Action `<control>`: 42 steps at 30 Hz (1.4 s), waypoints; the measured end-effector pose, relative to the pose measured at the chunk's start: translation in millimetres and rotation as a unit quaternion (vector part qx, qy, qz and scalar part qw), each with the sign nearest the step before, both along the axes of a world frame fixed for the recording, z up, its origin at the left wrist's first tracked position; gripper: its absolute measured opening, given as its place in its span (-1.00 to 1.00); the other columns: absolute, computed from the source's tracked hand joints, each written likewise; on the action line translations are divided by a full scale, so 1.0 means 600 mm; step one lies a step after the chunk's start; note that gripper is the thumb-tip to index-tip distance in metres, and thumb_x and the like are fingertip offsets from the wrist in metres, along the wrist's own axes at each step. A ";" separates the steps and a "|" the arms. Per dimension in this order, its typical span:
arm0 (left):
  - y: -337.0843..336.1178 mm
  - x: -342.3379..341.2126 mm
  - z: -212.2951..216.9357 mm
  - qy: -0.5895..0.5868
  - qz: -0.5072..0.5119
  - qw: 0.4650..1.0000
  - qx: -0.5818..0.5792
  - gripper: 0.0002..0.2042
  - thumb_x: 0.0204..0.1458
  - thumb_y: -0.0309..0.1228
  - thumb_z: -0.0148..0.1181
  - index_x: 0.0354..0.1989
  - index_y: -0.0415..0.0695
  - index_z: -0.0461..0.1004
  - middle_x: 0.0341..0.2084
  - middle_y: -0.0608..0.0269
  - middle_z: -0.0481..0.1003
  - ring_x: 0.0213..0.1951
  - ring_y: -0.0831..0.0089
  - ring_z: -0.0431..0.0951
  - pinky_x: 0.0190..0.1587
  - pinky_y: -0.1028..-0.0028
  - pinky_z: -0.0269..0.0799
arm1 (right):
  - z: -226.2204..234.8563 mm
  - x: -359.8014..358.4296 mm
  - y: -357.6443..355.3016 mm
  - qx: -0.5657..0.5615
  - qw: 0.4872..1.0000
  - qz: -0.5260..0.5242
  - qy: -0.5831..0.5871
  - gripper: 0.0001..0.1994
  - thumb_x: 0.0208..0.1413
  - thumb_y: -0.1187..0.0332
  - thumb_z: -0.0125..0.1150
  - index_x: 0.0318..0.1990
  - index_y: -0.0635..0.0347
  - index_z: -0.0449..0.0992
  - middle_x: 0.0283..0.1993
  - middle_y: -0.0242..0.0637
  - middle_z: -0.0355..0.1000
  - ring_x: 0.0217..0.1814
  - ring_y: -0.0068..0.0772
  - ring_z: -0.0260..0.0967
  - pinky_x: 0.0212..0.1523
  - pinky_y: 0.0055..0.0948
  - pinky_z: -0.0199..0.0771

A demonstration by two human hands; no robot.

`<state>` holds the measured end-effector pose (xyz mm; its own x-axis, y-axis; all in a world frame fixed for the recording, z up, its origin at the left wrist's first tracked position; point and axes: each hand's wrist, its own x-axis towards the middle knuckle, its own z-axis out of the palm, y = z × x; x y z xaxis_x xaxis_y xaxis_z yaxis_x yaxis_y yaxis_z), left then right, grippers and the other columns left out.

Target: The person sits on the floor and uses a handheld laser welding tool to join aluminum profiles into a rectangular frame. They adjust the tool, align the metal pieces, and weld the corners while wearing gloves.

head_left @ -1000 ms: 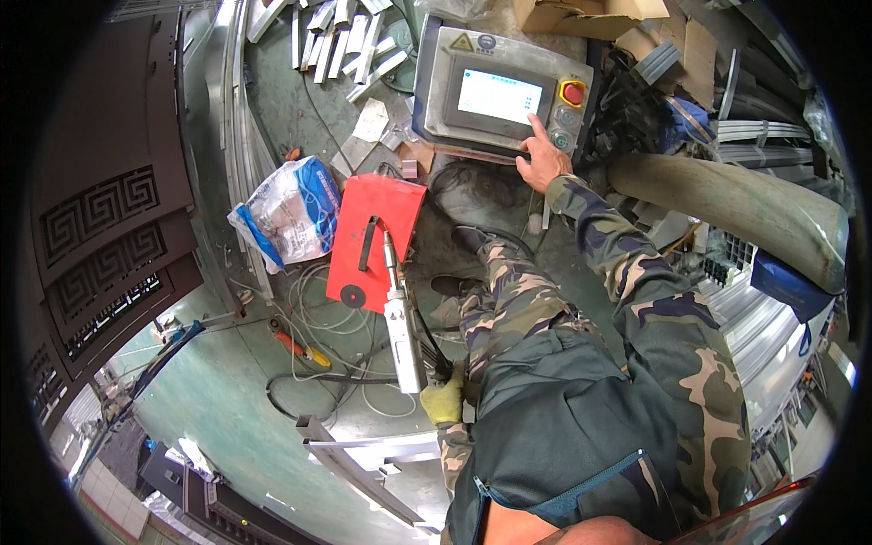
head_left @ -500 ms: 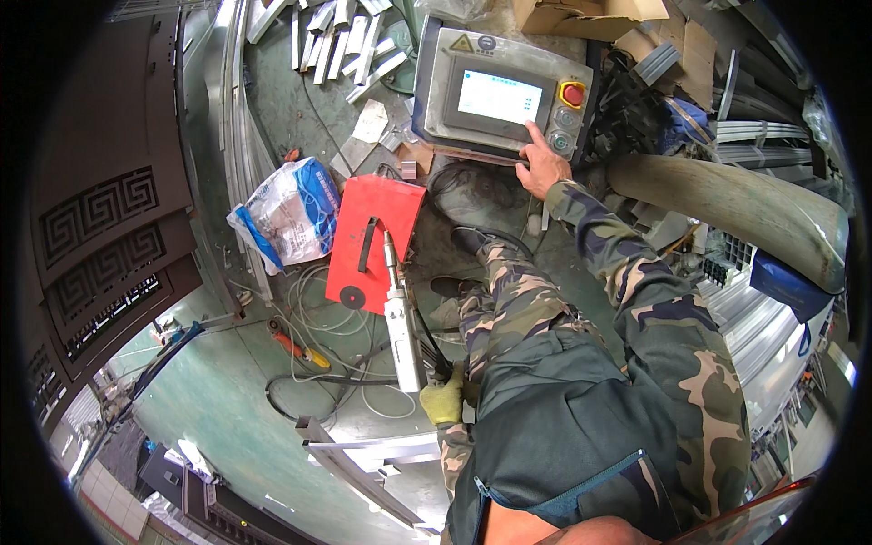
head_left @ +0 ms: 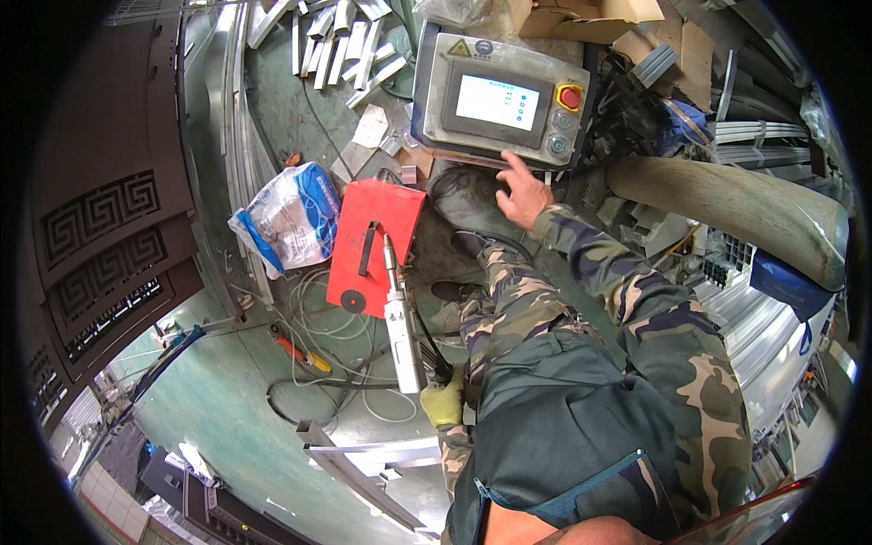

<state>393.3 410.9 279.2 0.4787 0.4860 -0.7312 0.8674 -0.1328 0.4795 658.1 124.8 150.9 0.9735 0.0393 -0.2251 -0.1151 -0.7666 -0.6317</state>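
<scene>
My left hand (head_left: 442,405), in a yellow-green work glove, is closed around the dark handle of a silver-white handheld welding gun (head_left: 402,341). The gun's narrow nozzle points away from me, over a red box (head_left: 398,202) with a black carrying handle. Bare, my right hand (head_left: 524,194) hovers just in front of the grey control panel (head_left: 481,141), index finger stretched out and no object in it. A lit touchscreen (head_left: 495,102) fills the panel's middle, with a red emergency-stop button (head_left: 569,97) on a yellow base to its right.
Cables (head_left: 313,304) loop on the green floor by orange-and-yellow tools (head_left: 300,350). A blue-and-white plastic bag (head_left: 295,213) lies left of the red box. Metal offcuts (head_left: 350,50) are piled beyond. A large curved tube (head_left: 727,204) and stacked profiles line the right; a metal frame (head_left: 354,463) stands near left.
My right hand has drawn back from the touchscreen toward me and slightly left. The screen now shows a different layout with more blue icons. My left hand stays on the welding gun.
</scene>
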 end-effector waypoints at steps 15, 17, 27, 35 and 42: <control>0.004 -0.068 -0.067 -0.003 0.018 0.999 0.043 -0.50 -0.14 -0.04 0.58 -0.34 -0.30 0.65 -0.44 0.04 0.68 -0.39 0.22 0.67 -0.24 0.21 0.51 | 0.135 -0.191 0.222 0.275 0.898 0.288 0.186 -0.40 0.00 0.24 0.28 0.24 0.12 0.33 -0.03 -0.24 0.54 -0.12 -0.07 0.57 -0.16 -0.10 0.60; -0.004 -0.070 -0.069 0.007 0.001 0.997 0.082 -0.49 -0.13 -0.05 0.58 -0.31 -0.31 0.61 -0.40 0.02 0.68 -0.36 0.23 0.68 -0.24 0.22 0.52 | 0.167 -0.197 0.242 0.302 0.883 0.297 0.201 -0.31 -0.01 0.22 0.29 0.30 0.20 0.22 -0.07 -0.12 0.50 -0.06 0.05 0.53 -0.10 -0.06 0.55; -0.035 -0.136 -0.094 -0.026 -0.051 0.980 0.188 -0.57 0.11 -0.12 0.31 0.06 -0.13 0.52 -0.13 -0.01 0.63 -0.08 -0.06 0.62 -0.09 0.09 0.51 | 0.227 -0.251 0.321 0.303 0.901 0.288 0.116 -0.07 -0.10 0.21 0.52 0.39 0.43 0.14 0.28 0.17 0.26 0.32 0.21 0.29 0.29 -0.10 0.40; -0.084 -0.145 0.038 0.017 0.183 0.951 0.247 -0.57 0.01 -0.04 0.36 -0.05 -0.07 0.56 -0.25 -0.03 0.66 -0.15 -0.14 0.63 -0.15 0.00 0.51 | 0.309 -0.338 0.416 0.416 0.840 0.296 0.185 -0.13 0.09 0.28 0.56 0.47 0.22 0.13 0.05 -0.28 0.34 0.02 -0.39 0.34 0.11 -0.35 0.43; -0.160 -0.210 0.089 0.025 0.208 0.945 0.252 -0.54 0.08 -0.04 0.28 0.08 -0.03 0.51 -0.02 -0.04 0.60 -0.02 -0.10 0.58 -0.07 0.00 0.50 | 0.352 -0.444 0.409 0.439 0.736 0.432 0.281 -0.24 0.15 0.36 0.47 0.44 0.29 0.18 0.24 -0.13 0.37 0.26 -0.18 0.37 0.28 -0.30 0.36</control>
